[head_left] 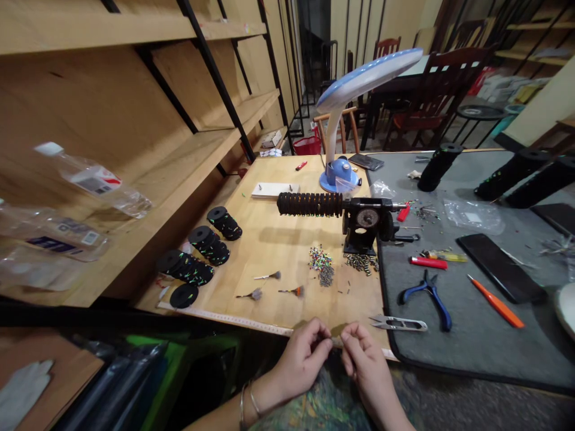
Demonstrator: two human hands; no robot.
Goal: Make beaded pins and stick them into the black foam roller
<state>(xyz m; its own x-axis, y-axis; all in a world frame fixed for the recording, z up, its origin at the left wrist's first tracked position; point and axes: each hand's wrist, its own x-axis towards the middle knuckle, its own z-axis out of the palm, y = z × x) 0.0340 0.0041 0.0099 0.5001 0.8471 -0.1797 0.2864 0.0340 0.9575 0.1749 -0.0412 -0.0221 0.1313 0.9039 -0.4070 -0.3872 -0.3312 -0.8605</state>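
Note:
My left hand [306, 353] and my right hand [363, 354] are close together at the table's front edge. Both have thumb and fingers pinched, with something tiny between them that is too small to name. Ahead of them on the wooden table [269, 239] lie a dark feathery piece [274, 275], a grey one [256, 294] and an orange-tipped one [297, 291]. Colourful beads [320, 258] form a pile beside grey beads [326, 276]. Thread snips [399, 324] rest right of my right hand. A black clamp device [366, 218] holds a dark wrapped roll [309, 204].
Several dark foam rolls [209, 245] stand at the left. A blue lamp [339, 175] rises behind the clamp device. On the grey mat [449, 353] are blue-handled pliers [426, 296], an orange pen-like tool [496, 302], a red lighter [428, 263] and a black phone [498, 266]. Shelves [193, 173] flank the left.

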